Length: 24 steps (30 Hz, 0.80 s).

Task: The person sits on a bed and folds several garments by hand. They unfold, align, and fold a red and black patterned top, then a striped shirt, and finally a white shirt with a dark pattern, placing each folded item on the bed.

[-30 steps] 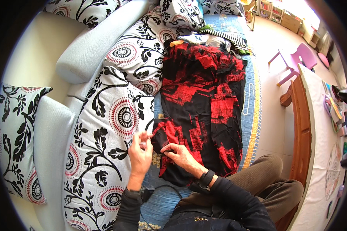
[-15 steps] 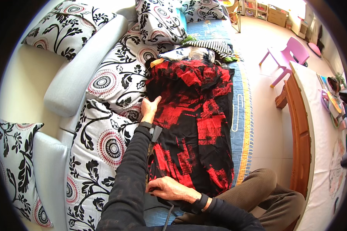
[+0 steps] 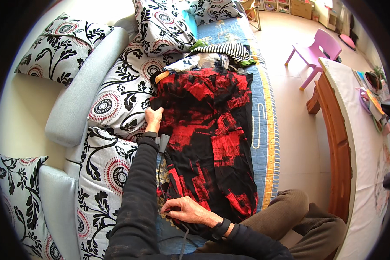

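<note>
A red and black garment [image 3: 227, 143] lies spread lengthwise on the blue quilted cover, its upper part wrinkled. My left hand [image 3: 154, 118] is closed on the garment's left edge, thumb on top, with the fingertips hidden. At the lower left corner of the cloth is my right hand [image 3: 188, 211], its fingers loosely curved and apart above a yellowish patterned cloth [image 3: 161, 173]. Beside my left wrist sits a small grey plastic piece [image 3: 164, 143]. A thin grey cord [image 3: 184, 242] runs below my right hand.
Patterned cushions [image 3: 112, 104] line the left side of the blue quilted cover [image 3: 262, 169]. Beyond the garment are a striped cloth [image 3: 225, 52] and other crumpled clothes. On the right stand a pink chair [image 3: 318, 50] and a wooden table [image 3: 333, 143] with a white top.
My left hand has drawn in from lying on the cloth to gripping its left edge. My right hand's fingers have loosened and parted. The whole view has shifted slightly.
</note>
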{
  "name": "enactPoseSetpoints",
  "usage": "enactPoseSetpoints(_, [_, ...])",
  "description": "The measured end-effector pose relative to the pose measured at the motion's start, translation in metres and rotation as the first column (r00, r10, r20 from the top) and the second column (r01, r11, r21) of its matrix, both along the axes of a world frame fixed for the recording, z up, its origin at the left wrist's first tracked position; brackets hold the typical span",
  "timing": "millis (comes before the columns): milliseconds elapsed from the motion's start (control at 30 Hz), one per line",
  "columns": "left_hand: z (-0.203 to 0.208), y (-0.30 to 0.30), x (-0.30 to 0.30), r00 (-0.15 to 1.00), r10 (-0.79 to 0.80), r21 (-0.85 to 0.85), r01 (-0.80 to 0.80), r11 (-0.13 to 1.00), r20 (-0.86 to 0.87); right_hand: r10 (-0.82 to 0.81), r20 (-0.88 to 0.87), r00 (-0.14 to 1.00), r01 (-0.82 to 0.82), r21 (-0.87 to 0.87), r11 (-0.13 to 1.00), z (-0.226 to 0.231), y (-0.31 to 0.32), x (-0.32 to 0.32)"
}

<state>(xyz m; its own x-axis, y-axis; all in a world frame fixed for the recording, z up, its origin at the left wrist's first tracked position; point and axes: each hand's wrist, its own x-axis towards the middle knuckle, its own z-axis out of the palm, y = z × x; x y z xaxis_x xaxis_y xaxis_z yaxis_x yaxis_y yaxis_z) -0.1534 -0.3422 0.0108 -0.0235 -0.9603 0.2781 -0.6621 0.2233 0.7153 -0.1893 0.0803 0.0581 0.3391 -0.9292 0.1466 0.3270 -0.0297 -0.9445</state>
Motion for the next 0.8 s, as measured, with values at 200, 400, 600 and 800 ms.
enactPoseSetpoints(200, [0.028, -0.010, -0.008, 0.932, -0.118, 0.101, 0.161, 0.982, -0.343, -0.030, 0.122, 0.992, 0.020, 0.078, 0.997, -0.002, -0.004, 0.002])
enactPoseSetpoints(400, [0.065, 0.028, -0.058, 0.987, 0.152, -0.102, -0.146, 0.984, 0.053, -0.097, 0.044, 0.994, 0.096, 0.011, 0.995, 0.018, 0.007, -0.027])
enactPoseSetpoints(600, [0.076, 0.067, -0.124, 0.935, -0.003, -0.147, 0.059, 0.987, 0.356, -0.203, -0.133, 0.970, 0.180, -0.164, 0.970, 0.033, 0.039, -0.052])
enactPoseSetpoints(800, [0.053, 0.099, -0.153, 0.881, -0.455, 0.134, 0.439, 0.888, 0.131, -0.148, -0.207, 0.967, 0.143, -0.039, 0.989, 0.007, 0.041, -0.076])
